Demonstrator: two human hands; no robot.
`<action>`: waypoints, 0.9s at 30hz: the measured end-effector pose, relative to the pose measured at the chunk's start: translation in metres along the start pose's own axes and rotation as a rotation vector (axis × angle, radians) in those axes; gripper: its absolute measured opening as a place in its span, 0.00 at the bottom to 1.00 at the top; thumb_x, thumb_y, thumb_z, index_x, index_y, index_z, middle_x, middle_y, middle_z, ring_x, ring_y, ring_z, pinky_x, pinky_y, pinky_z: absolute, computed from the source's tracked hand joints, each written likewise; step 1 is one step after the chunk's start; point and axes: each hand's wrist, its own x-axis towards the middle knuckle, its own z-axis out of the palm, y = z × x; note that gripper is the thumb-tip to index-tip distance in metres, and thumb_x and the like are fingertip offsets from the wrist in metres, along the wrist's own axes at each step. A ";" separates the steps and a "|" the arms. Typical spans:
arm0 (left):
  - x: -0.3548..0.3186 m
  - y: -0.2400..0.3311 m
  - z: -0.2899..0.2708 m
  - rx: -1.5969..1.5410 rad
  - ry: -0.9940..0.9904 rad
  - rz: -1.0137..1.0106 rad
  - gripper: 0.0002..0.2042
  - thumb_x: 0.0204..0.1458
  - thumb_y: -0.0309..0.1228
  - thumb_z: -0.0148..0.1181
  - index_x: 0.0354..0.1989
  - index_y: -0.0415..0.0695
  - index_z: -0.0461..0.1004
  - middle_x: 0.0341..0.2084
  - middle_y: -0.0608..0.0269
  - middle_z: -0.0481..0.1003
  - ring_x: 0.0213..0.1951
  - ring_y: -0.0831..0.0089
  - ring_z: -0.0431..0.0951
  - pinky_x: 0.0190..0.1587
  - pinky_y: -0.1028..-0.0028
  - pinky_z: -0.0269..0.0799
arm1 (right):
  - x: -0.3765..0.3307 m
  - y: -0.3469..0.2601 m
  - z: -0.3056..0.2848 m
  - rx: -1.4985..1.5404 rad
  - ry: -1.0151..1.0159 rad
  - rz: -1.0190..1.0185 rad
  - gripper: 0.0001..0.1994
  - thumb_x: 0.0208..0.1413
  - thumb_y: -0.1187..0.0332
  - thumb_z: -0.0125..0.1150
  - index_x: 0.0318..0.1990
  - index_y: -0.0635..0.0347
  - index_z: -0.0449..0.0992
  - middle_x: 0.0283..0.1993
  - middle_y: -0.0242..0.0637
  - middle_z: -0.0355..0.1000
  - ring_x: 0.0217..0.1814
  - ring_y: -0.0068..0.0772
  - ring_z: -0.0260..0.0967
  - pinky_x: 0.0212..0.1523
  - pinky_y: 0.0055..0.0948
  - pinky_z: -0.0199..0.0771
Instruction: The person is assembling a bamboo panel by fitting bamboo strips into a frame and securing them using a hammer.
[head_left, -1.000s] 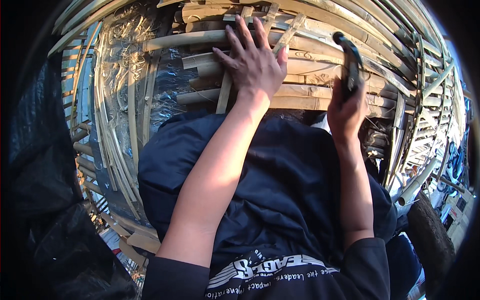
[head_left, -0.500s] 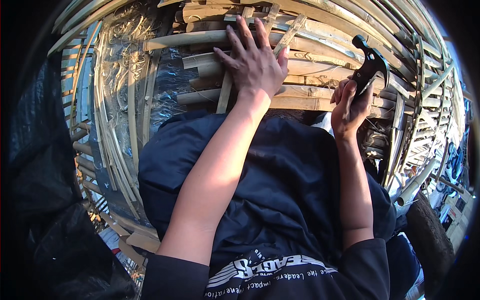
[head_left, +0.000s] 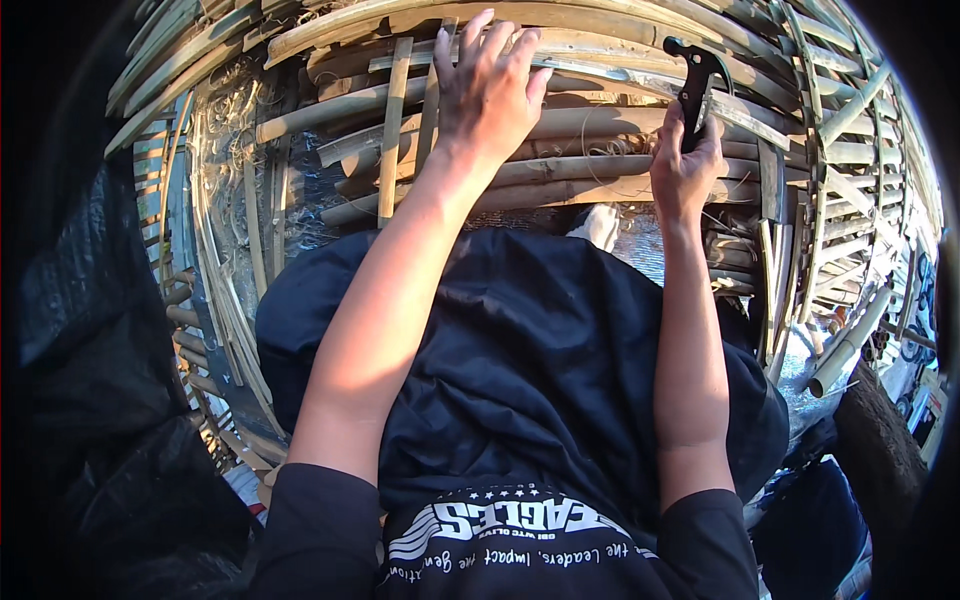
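My right hand [head_left: 688,170] is closed round the handle of a claw hammer [head_left: 697,92], which it holds upright with the dark head raised above the bamboo. Farther left, my left hand [head_left: 485,105] reaches over a row of split bamboo poles [head_left: 590,122], fingers spread and slightly bent. Its fingertips are at a far pole; whether they press on it I cannot tell. Beside that hand two flat bamboo strips lie crosswise over the poles: one strip [head_left: 394,130] shows almost whole, while the other strip [head_left: 428,120] is partly hidden by the hand.
At the left, thin bamboo slivers [head_left: 225,300] and curled shavings lie on a dark sheet. A bamboo lattice [head_left: 850,170] rises at the right, with a loose bamboo pole [head_left: 850,340] and a dark log [head_left: 880,430] below it. Black plastic sheeting [head_left: 90,400] hangs at far left.
My left hand has moved farther out along the poles, its fingers now more bent. The hammer in my right hand is held a little farther out and more to the left. The whole view has shifted.
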 end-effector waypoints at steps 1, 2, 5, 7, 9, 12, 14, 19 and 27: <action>0.003 -0.004 0.008 -0.005 -0.011 0.012 0.19 0.54 0.38 0.70 0.54 0.49 0.80 0.51 0.63 0.79 0.64 0.59 0.70 0.68 0.44 0.59 | 0.001 -0.004 -0.001 -0.031 0.015 -0.011 0.13 0.65 0.62 0.65 0.38 0.67 0.77 0.22 0.35 0.74 0.23 0.23 0.69 0.26 0.30 0.68; 0.006 -0.010 0.013 0.044 -0.056 0.057 0.17 0.53 0.37 0.70 0.51 0.50 0.81 0.48 0.65 0.80 0.62 0.60 0.71 0.66 0.47 0.61 | 0.002 -0.010 -0.002 -0.062 0.030 -0.022 0.14 0.65 0.62 0.65 0.37 0.67 0.78 0.22 0.36 0.74 0.23 0.25 0.69 0.26 0.31 0.69; 0.012 -0.012 0.014 0.053 -0.055 0.138 0.12 0.54 0.36 0.69 0.45 0.50 0.84 0.46 0.68 0.80 0.59 0.62 0.73 0.61 0.49 0.63 | 0.007 -0.006 -0.008 -0.046 0.051 0.114 0.16 0.65 0.59 0.64 0.38 0.68 0.77 0.27 0.44 0.78 0.28 0.36 0.77 0.32 0.37 0.75; 0.016 -0.016 0.008 0.055 -0.146 0.158 0.11 0.55 0.36 0.68 0.46 0.53 0.83 0.46 0.70 0.80 0.61 0.62 0.71 0.66 0.43 0.58 | 0.012 -0.004 -0.010 0.021 0.051 0.181 0.18 0.66 0.57 0.62 0.42 0.68 0.77 0.31 0.51 0.81 0.35 0.50 0.81 0.40 0.44 0.77; 0.020 -0.018 0.003 0.080 -0.169 0.185 0.11 0.55 0.36 0.68 0.46 0.54 0.83 0.46 0.71 0.80 0.62 0.62 0.70 0.67 0.40 0.55 | 0.017 -0.006 -0.011 0.028 0.046 0.205 0.21 0.67 0.54 0.60 0.45 0.70 0.75 0.40 0.57 0.80 0.38 0.57 0.80 0.44 0.47 0.77; 0.029 -0.018 -0.004 0.090 -0.237 0.185 0.11 0.56 0.36 0.67 0.47 0.55 0.81 0.47 0.71 0.78 0.64 0.63 0.69 0.69 0.34 0.49 | 0.014 -0.018 -0.017 0.324 -0.011 0.421 0.20 0.68 0.54 0.59 0.46 0.68 0.73 0.39 0.49 0.78 0.39 0.42 0.80 0.38 0.39 0.79; 0.037 -0.016 -0.008 0.092 -0.291 0.230 0.11 0.57 0.35 0.66 0.48 0.55 0.79 0.50 0.70 0.77 0.65 0.64 0.67 0.69 0.30 0.47 | 0.021 0.001 -0.016 0.299 0.026 0.275 0.19 0.69 0.55 0.59 0.45 0.68 0.73 0.34 0.43 0.75 0.34 0.36 0.79 0.35 0.34 0.79; 0.036 -0.023 -0.022 0.117 -0.345 0.231 0.11 0.61 0.35 0.62 0.51 0.53 0.77 0.56 0.66 0.75 0.67 0.64 0.67 0.69 0.27 0.44 | 0.016 -0.030 -0.025 0.207 0.045 0.208 0.20 0.67 0.54 0.60 0.36 0.66 0.74 0.24 0.42 0.76 0.28 0.38 0.77 0.35 0.41 0.75; 0.038 -0.025 -0.030 0.016 -0.320 0.181 0.12 0.61 0.35 0.63 0.52 0.52 0.77 0.57 0.56 0.77 0.68 0.58 0.67 0.70 0.27 0.41 | 0.022 -0.044 -0.027 0.267 0.073 0.020 0.20 0.66 0.55 0.63 0.34 0.68 0.72 0.25 0.47 0.75 0.27 0.44 0.72 0.35 0.42 0.72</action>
